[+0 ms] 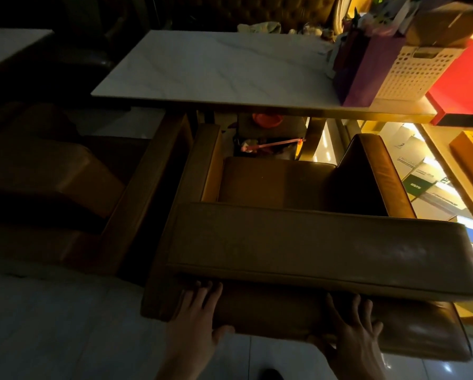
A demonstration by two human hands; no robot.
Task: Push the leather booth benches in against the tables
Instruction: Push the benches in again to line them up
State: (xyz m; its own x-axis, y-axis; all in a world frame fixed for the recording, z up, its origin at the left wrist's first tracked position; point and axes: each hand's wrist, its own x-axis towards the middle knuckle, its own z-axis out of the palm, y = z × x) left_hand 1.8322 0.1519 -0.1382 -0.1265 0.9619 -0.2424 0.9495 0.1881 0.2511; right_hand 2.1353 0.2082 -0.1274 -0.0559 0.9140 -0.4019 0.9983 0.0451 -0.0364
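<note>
A brown leather booth bench point(312, 242) stands in front of me, its backrest nearest and its seat facing a white marble table point(216, 69). The armrests reach close to the table's near edge. My left hand point(199, 316) lies flat against the back of the bench at its lower left, fingers spread. My right hand point(356, 333) presses flat on the same back panel further right, fingers apart. Neither hand grips anything.
A second brown bench point(65, 187) stands just left, touching or nearly touching this one. A purple box point(367, 69), a white perforated basket point(410, 72) and a red box point(457, 86) sit on the table's right end. Stacked boxes point(427, 182) fill the right side. White tiled floor point(65, 325) lies under me.
</note>
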